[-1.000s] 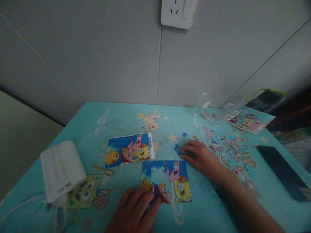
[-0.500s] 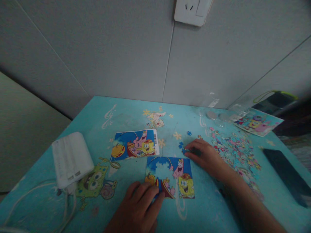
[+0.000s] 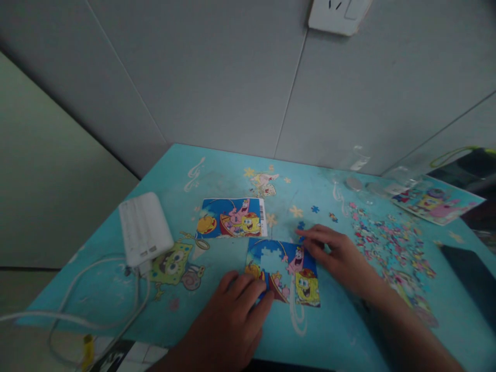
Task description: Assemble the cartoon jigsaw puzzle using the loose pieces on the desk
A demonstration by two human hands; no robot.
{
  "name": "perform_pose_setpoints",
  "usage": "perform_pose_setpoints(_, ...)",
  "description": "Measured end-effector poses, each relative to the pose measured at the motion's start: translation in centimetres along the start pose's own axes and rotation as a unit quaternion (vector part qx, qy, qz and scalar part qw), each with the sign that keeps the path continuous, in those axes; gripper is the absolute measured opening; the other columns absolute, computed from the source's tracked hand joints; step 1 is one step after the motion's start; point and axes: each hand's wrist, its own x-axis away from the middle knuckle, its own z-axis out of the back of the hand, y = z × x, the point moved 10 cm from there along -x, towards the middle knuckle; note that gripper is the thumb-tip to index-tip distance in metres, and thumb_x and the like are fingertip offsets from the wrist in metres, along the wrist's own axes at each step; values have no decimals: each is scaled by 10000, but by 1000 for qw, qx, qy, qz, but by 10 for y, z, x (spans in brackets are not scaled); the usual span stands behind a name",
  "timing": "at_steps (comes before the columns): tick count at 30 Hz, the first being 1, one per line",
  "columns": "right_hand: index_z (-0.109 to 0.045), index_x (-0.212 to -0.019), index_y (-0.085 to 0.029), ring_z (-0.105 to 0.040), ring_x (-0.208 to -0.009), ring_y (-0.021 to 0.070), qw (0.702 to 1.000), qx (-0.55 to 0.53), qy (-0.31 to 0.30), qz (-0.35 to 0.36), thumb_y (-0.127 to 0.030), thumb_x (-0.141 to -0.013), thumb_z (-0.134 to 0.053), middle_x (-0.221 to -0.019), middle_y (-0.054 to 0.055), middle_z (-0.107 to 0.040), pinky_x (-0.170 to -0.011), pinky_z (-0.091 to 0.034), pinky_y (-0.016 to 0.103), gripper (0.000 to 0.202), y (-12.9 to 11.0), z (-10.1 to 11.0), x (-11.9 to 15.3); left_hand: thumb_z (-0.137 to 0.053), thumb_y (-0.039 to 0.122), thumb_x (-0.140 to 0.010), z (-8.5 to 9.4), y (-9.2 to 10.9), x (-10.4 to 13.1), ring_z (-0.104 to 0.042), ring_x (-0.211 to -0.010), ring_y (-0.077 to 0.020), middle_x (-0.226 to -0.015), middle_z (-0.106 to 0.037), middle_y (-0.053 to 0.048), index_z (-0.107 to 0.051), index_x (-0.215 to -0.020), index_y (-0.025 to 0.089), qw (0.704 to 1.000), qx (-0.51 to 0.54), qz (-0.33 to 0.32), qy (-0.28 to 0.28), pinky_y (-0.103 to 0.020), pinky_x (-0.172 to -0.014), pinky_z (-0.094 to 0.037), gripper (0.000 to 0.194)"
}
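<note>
A partly assembled cartoon puzzle (image 3: pixel 307 287) lies on the light blue table, with a gap at its upper middle and another low down. My left hand (image 3: pixel 242 310) rests at its lower left corner, fingers closed around a dark blue piece that shows between the fingertips. My right hand (image 3: pixel 329 250) is at the puzzle's upper right edge, thumb and fingers close together by blue pieces; whatever it pinches is too small to make out. Behind the puzzle lies a reference card (image 3: pixel 232 218) with the same picture. A loose blue piece (image 3: pixel 315 209) sits farther back.
Many loose pieces (image 3: pixel 391 248) spread on the right, beside a dark phone (image 3: pixel 470 274). A picture card (image 3: pixel 437 201) and clear plastic packaging (image 3: pixel 403 178) are at the back right. A white power bank (image 3: pixel 145 227) with cables lies left.
The view has swung left, so the table appears shifted right. My right hand has moved slightly toward the puzzle's upper right edge. My left hand stays at the lower left corner.
</note>
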Motion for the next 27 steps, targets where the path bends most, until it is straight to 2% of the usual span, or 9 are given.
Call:
perform_pose_setpoints(7, -768, -1000, -222, -667, -672, 159, 988, -107, -54, -92, -379, -906, -677, -821, 27, -743, -592, -545, 273, 205, -6, -34, -2, -521, 274, -980, -1, 1, -4, -517, -1013, -256, -1146, -628, -90, -616, -1264, 172, 1000, -10, 0, -15, -451, -912, -400, 316)
perform_pose_setpoints(10, -728, -940, -209, -645, -637, 140, 987, -121, -59, -93, -351, -886, -699, -754, 10, -718, -545, -513, 237, 155, -15, -45, -13, -522, 286, -988, 1, 3, -5, -522, -1017, -252, -1144, -625, -90, -608, -1287, 176, 1000, -21, -6, -13, -444, -928, -403, 330)
perform_pose_setpoints(12, -699, -956, -211, -635, -620, 132, 986, -130, -56, -83, -321, -881, -700, -733, -4, -696, -523, -493, 224, 133, -23, -51, -21, -527, 288, -990, 2, 3, -4, -524, -1034, -253, -1158, -624, -83, -606, -1287, 174, 1000, -25, -8, -9, -445, -944, -397, 327)
perform_pose_setpoints(14, -691, -1069, -219, -653, -628, 136, 984, -151, -51, -79, -301, -882, -694, -758, -10, -693, -534, -504, 230, 204, -26, -57, -25, -525, 285, -996, 1, 2, -4, -527, -1044, -252, -1170, -623, -77, -599, -1297, 175, 1000, -26, -5, -9, -441, -946, -393, 329)
perform_pose_setpoints(17, -710, -1196, -221, -709, -711, 160, 980, -170, -50, -85, -308, -884, -691, -838, 10, -737, -650, -569, 275, 325, -27, -65, -24, -522, 288, -1003, -1, 1, -4, -532, -1056, -249, -1158, -623, -72, -585, -1317, 185, 1000, -22, -4, -20, -437, -947, -391, 336)
perform_pose_setpoints(19, -749, -1150, -211, -730, -751, 175, 977, -181, -56, -100, -344, -890, -692, -834, 25, -765, -729, -592, 309, 298, -24, -69, -19, -524, 293, -1004, -2, 2, -4, -536, -1053, -250, -1143, -625, -74, -596, -1291, 184, 999, -27, -8, -23, -440, -947, -390, 316)
perform_pose_setpoints(21, -767, -1091, -202, -741, -754, 187, 970, -200, -59, -128, -396, -890, -698, -794, 34, -775, -744, -603, 327, 288, -19, -70, -14, -524, 293, -1004, -2, 4, -4, -539, -1040, -248, -1136, -626, -77, -609, -1259, 183, 999, -34, -12, -22, -438, -933, -392, 290)
perform_pose_setpoints(27, -733, -1049, -204, -753, -723, 187, 943, -257, -78, -197, -477, -829, -770, -786, 41, -783, -622, -597, 280, 352, -6, -74, -4, -523, 284, -1003, -2, 3, -5, -541, -1071, -251, -1180, -621, -80, -598, -1282, 174, 999, -20, -10, -22, -443, -927, -397, 310)
